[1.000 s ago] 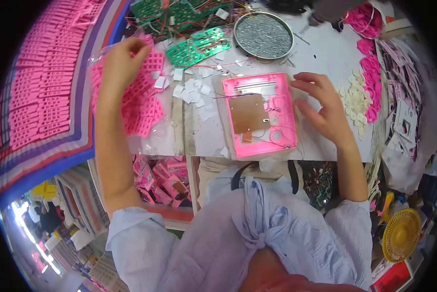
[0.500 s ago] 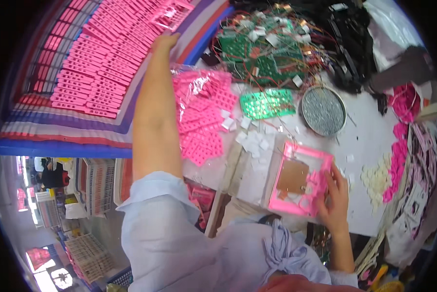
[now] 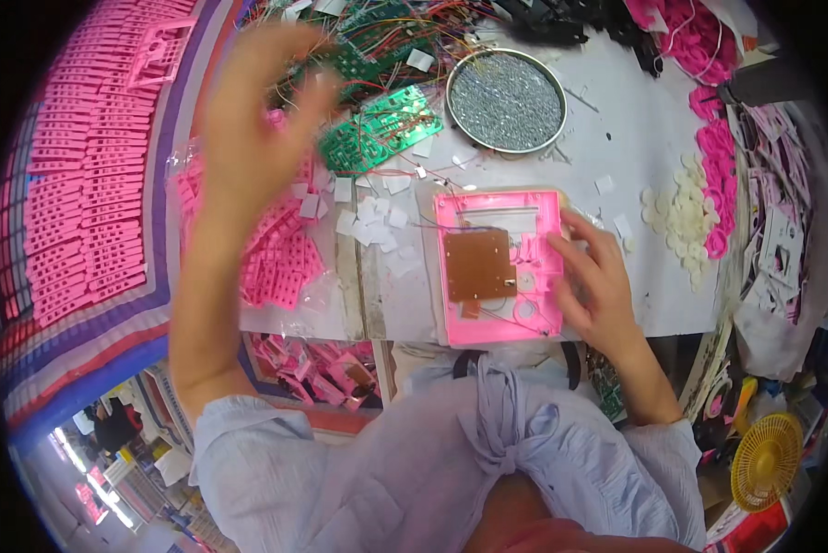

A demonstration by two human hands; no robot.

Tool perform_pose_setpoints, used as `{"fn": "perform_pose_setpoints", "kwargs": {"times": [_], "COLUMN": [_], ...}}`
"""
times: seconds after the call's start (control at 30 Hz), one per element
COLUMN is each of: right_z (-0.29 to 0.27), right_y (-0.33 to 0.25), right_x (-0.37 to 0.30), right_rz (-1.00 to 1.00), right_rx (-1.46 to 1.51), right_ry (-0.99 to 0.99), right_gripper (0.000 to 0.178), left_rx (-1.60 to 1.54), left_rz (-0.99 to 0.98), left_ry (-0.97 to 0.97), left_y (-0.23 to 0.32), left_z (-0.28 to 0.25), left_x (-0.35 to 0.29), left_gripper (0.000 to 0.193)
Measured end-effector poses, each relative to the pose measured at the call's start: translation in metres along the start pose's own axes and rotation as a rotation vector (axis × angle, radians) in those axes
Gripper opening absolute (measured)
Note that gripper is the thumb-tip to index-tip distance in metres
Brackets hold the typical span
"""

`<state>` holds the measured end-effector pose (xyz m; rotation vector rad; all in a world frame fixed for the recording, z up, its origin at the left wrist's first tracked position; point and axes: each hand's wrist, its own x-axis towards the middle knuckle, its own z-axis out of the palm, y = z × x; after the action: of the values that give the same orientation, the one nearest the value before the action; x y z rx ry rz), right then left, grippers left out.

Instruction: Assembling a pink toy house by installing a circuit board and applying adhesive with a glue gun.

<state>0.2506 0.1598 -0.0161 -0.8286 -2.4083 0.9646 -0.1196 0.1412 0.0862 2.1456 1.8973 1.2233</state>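
Note:
My right hand (image 3: 598,281) grips the right edge of a pink plastic case (image 3: 501,334), which lies open side up on the table. Inside the case sit a brown circuit board (image 3: 478,265) and thin wires. My left hand (image 3: 271,106), blurred by motion, is raised over the near side of the green circuit boards, thumb apart from the fingers and nothing visible between them. Beneath and beside it are a green board with shiny solder (image 3: 381,129) and pink perforated button sheets (image 3: 289,263). Another pink case (image 3: 162,52) lies on rows of stacked pink parts (image 3: 91,166) at the left.
A round tin of small metal screws (image 3: 506,100) stands behind the case. White paper bits (image 3: 372,221) lie left of it. To the right are cream discs (image 3: 686,217) and pink rubber pieces (image 3: 713,152). A yellow fan (image 3: 766,461) is at the lower right.
My left hand has drawn back from the pink case on the stacked parts, toward the table, leaving that case there. The view has turned. My right hand remains at the open case's edge.

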Motion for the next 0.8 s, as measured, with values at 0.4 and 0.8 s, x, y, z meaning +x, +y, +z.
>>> {"fn": "perform_pose_setpoints", "kwargs": {"times": [0.4,0.8], "right_z": [0.001,0.013], "right_y": [-0.011,-0.007], "right_x": [0.01,0.069], "right_rz": [-0.162,-0.2], "right_rx": [-0.139,0.097], "right_ry": [0.004,0.122], "right_gripper": [0.037,0.025], "left_rx": [0.125,0.003], "left_rz": [-0.215,-0.18], "left_ry": [-0.297,-0.064], "left_y": [0.043,0.055], "left_z": [0.079,0.124], "left_x": [-0.089,-0.099], "left_gripper": [0.021,0.013]}}
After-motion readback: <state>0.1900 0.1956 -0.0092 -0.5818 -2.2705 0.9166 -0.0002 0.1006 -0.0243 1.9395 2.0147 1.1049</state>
